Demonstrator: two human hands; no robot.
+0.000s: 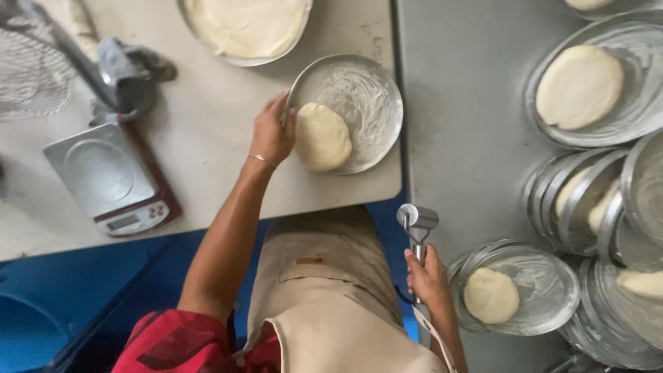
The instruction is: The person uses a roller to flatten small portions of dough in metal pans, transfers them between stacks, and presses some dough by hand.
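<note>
Nearest, the right hand (428, 276) is clamped around the handle of a metal roller tool (416, 224), beside a pan holding a dough round (490, 295). Farther out, the left hand (273, 131) grips the rim of a greased metal pan (366, 86) on the counter (207, 138), fingers touching the dough disc (322, 137) inside. A kitchen scale (110, 176) sits left.

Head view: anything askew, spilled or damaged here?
Only one oddity: the round greased metal pan by the left hand juts past the beige table's right edge. The flattened dough disc sits off-centre in it. No spills visible.
</note>
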